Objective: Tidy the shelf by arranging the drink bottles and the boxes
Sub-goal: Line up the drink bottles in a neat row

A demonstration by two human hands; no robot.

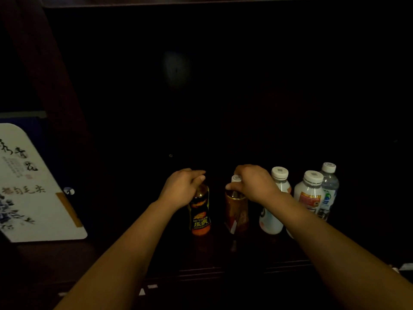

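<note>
Dark shelf (223, 253): left hand (182, 186) gripping black bottle (200, 218), right hand (254, 183) gripping amber bottle (237, 214); three lined up, box (33, 186) remaining.

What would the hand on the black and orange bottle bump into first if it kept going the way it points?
The left hand points toward the shelf's dark back. Nothing shows beyond the black-and-orange Hi-Tiger bottle it grips, so the way looks free, though it is too dark to judge depth.

Five bottles (234, 211) stand in a row on the shelf (223, 253), centre to right; a box (33, 184) leans at its left end.
</note>
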